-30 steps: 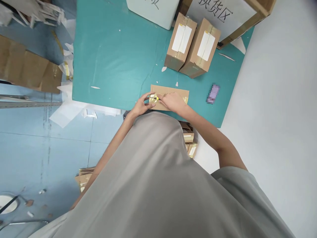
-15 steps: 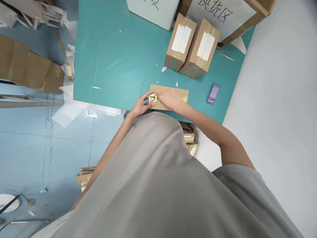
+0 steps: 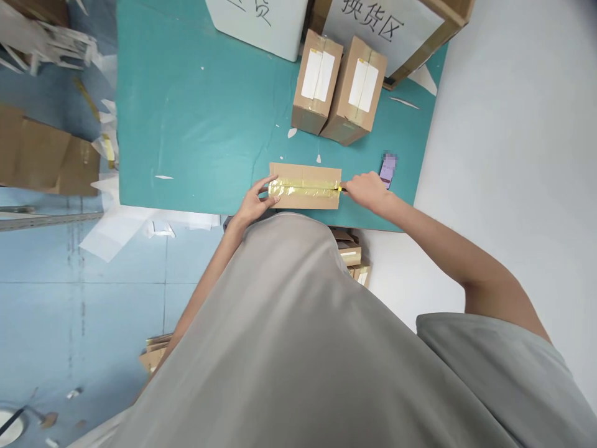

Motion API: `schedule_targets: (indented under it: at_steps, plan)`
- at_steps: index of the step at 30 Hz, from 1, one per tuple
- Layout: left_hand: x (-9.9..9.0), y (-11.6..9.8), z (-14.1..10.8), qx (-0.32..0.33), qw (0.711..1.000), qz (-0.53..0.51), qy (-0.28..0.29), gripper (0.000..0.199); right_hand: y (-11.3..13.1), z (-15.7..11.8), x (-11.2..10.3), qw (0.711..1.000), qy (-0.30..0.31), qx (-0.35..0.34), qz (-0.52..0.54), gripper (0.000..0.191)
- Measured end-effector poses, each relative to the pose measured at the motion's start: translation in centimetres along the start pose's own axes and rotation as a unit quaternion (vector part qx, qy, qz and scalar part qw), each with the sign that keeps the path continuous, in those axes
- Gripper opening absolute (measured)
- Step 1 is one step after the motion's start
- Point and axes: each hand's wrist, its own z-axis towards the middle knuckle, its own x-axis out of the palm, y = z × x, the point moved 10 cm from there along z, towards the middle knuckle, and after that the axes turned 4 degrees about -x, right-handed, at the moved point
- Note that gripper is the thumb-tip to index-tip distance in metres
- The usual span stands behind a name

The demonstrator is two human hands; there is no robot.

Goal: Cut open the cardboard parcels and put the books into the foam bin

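A long cardboard box point(image 3: 305, 203) lies on the near edge of the teal table, with shiny yellowish tape point(image 3: 298, 188) along its top. A thin line runs lengthwise through the tape. My left hand point(image 3: 253, 203) grips the box's left end, fingers at the upper part and thumb lower down. My right hand point(image 3: 370, 190) is closed round a small box cutter point(image 3: 342, 188) with a yellow part. Its tip is at the right end of the tape; most of the handle is hidden in the fist.
Two taped cartons point(image 3: 357, 93) with white labels stand beyond the box. Behind them are a white bin point(image 3: 261, 28) and a large labelled carton point(image 3: 382, 31). A phone point(image 3: 387, 171) lies right of my right hand. Flattened cardboard point(image 3: 46, 152) and paper scraps lie left of the table point(image 3: 196, 124).
My right hand has moved with the box cutter from the box's left end to its right end, along the tape. My left hand stays at the left end. The view has shifted slightly.
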Motion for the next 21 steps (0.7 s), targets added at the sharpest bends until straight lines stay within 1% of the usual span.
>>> schedule_targets:
  at_steps: [2, 4, 9, 13, 21]
  plan:
    - [0.1, -0.1, 0.1, 0.002, 1.0, 0.003, 0.005, 0.081, -1.7, -1.2, 1.1, 1.0, 0.005, 0.021, 0.01, 0.034]
    - [0.1, -0.2, 0.1, 0.001, 1.0, 0.002, 0.01, 0.079, -2.8, -2.0, 1.9, 0.999, 0.001, 0.034, 0.028, 0.033]
    - [-0.3, -0.6, -0.1, 0.003, 1.0, -0.01, 0.022, 0.079, -3.9, -3.0, 2.9, 0.994, -0.038, 0.053, 0.083, 0.037]
    - [-0.4, -0.8, -0.1, -0.006, 1.0, -0.009, 0.027, 0.079, -4.0, -3.9, 3.9, 0.99, -0.048, 0.076, 0.108, 0.038]
    - [0.0, -0.9, -0.1, -0.022, 0.998, 0.006, 0.057, 0.077, -3.4, -5.1, 7.1, 0.981, -0.033, 0.105, 0.16, 0.036]
